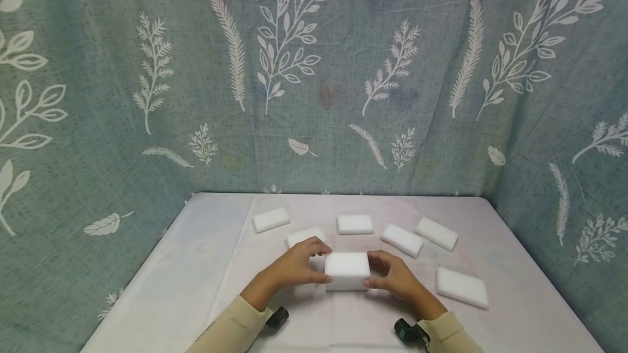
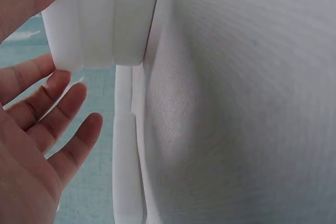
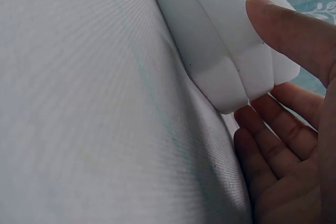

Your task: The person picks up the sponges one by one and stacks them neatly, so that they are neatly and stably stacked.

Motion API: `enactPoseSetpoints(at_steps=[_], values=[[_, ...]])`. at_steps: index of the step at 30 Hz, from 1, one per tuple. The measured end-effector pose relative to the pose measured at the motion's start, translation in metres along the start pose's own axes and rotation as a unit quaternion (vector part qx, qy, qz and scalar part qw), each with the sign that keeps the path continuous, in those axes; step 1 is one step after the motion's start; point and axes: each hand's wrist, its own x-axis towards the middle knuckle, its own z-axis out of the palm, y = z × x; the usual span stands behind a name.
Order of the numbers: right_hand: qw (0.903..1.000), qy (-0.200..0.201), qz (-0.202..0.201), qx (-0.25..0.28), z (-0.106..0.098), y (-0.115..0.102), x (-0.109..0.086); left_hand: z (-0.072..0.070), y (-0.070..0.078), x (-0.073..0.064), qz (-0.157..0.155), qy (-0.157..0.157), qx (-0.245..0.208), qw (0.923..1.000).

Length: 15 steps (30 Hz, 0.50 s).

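Note:
Three white foam blocks, likely sponges, lie flat in a stack (image 1: 346, 279) at the front middle of the table. My left hand (image 1: 296, 266) is at the stack's left end, thumb on the near face and index finger round the end of the top block (image 2: 60, 35). Its other fingers are spread below, off the stack. At the right end, my right hand (image 1: 392, 274) has its thumb on the near face of the upper blocks (image 3: 254, 59), with the fingers curled behind the end. The block edges look nearly lined up.
Several more loose white blocks lie flat on the white-covered table (image 1: 196, 287): one block (image 1: 305, 235) just behind my left hand, another block (image 1: 462, 286) at the right, others along the back. A patterned green-blue curtain (image 1: 314, 162) hangs around the table.

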Motion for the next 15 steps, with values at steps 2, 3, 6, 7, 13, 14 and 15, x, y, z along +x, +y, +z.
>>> enactPoseSetpoints(at_steps=[2, 3, 6, 7, 13, 14, 15], values=[[1.0000, 0.000, -0.002, 0.002, 0.0002, -0.0004, 0.0001, -0.0001, -0.0001, -0.0006, -0.009, -0.006, -0.003, 0.9999], [1.0000, 0.000, 0.000, 0.003, 0.0002, -0.0008, 0.0001, 0.0000, -0.0002, -0.0010, -0.014, -0.011, -0.004, 0.9998], [0.9999, 0.000, 0.010, 0.007, 0.0005, -0.0021, -0.0003, 0.0011, -0.0002, -0.0019, -0.036, -0.028, -0.009, 0.9989], [0.9999, 0.001, 0.015, 0.008, 0.0007, -0.0024, -0.0004, 0.0015, 0.0005, -0.0020, -0.044, -0.035, -0.012, 0.9984], [0.9995, 0.000, 0.024, 0.022, 0.0010, -0.0020, -0.0001, 0.0062, 0.0048, 0.0012, -0.059, -0.061, -0.005, 0.9964], [0.9994, -0.001, 0.022, 0.025, 0.0010, -0.0017, -0.0001, 0.0073, 0.0048, 0.0019, -0.056, -0.063, 0.002, 0.9964], [0.9994, -0.001, 0.020, 0.027, 0.0010, -0.0018, 0.0000, 0.0081, 0.0051, 0.0024, -0.053, -0.064, 0.010, 0.9965]])
